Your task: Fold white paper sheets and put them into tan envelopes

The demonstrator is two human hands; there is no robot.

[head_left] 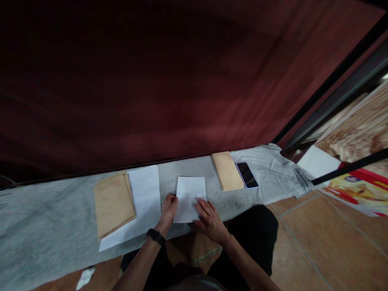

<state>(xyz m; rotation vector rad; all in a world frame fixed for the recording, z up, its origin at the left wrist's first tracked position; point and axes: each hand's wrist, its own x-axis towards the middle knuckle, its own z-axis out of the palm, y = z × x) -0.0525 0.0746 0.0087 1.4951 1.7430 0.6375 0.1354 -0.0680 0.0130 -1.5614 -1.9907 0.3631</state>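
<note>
In front of me lies a white sheet of paper (190, 186) with a crease across its middle. My left hand (169, 209) is at its left edge, fingers curled and closed on the paper there. Across the lower right part of the sheet rests my right hand (209, 220), open, with its fingers stretched out on the paper. Left of my hands, several brown envelopes (113, 206) lie stacked over larger white sheets (147, 198). Another brown envelope stack (228, 171) sits to the right.
A grey cloth (39, 230) covers the long, narrow bench. Next to the right-hand envelopes is a phone (247, 175) with a dark screen. A dark red curtain (169, 89) hangs behind. At the right, a printed box (360, 188) stands on the tiled floor, where black bars (348, 171) cross.
</note>
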